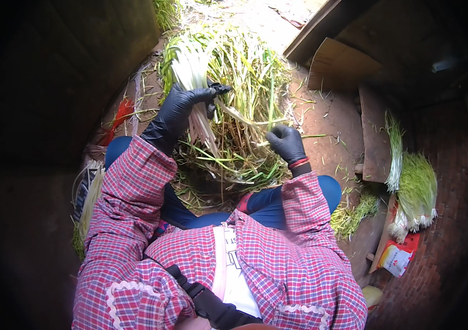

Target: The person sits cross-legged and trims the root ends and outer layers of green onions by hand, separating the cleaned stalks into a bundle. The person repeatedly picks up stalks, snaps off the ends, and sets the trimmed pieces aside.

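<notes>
My left hand (178, 110), in a black glove, is closed around a bunch of long white-and-green leafy stalks (190, 69). Their pale ends hang below the fingers, and the upper part bends over the heap. My right hand (288, 144), also gloved in black, is curled with the fingertips together at a thin green stalk (271, 104). Between the hands a pale, limp strand (239, 115) stretches over the heap. Under both hands lies a large heap of loose green and yellowish leaves (245, 66), in front of my crossed legs.
On the right, bundles of green stalks with white ends (415, 187) rest by a board (375, 135) and a red-and-white packet (399, 256). Red strands (121, 115) lie left of the heap. More pale stalks (92, 201) are beside my left knee. Leaf scraps (357, 215) litter the ground.
</notes>
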A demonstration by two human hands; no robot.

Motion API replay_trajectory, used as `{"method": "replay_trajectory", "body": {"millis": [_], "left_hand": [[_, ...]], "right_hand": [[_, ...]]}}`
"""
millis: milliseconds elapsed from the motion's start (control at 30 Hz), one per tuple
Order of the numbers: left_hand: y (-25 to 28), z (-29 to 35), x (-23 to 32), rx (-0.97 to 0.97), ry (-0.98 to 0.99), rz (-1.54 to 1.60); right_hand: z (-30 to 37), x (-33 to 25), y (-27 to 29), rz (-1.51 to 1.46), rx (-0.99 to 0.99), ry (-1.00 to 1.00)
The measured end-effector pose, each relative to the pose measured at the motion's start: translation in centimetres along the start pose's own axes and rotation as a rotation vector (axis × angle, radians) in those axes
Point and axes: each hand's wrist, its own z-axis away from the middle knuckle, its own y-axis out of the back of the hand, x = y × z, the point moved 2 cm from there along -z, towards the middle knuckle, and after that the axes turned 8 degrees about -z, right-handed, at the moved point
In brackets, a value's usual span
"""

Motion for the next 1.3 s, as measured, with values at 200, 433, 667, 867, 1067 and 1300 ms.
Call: {"method": "replay_trajectory", "body": {"millis": [200, 433, 667, 867, 1067, 1300], "left_hand": [[-1.9, 0.4, -0.3, -0.107, 0.104, -0.060], [0.4, 0.7, 2.0, -0.023, 0.011, 0.085], [3.9, 0.3, 4.1, 0.185, -0.045, 0.229], [2.0, -0.2, 1.3, 0.089, 0.080, 0.059], [2.0, -1.3, 2.7, 0.092, -0.052, 0.321], [-1.9, -0.8, -2.7, -0.105, -0.065, -0.033]], "right_hand": [[0.8, -5.2, -1.5, -0.044, -0.007, 0.671], [4.9, -5.9, -2.1, -0.749, -0.440, 0.124], [5.4, 3.9, 6.9, -0.681, -0.272, -0.068], [0.8, 1.0, 3.7, 0.262, -0.064, 0.611], [3.5, -2.0, -7.2, -0.324, -0.284, 0.355], [0.6, -4.3, -6.0, -0.564, -0.197, 0.300]]}}
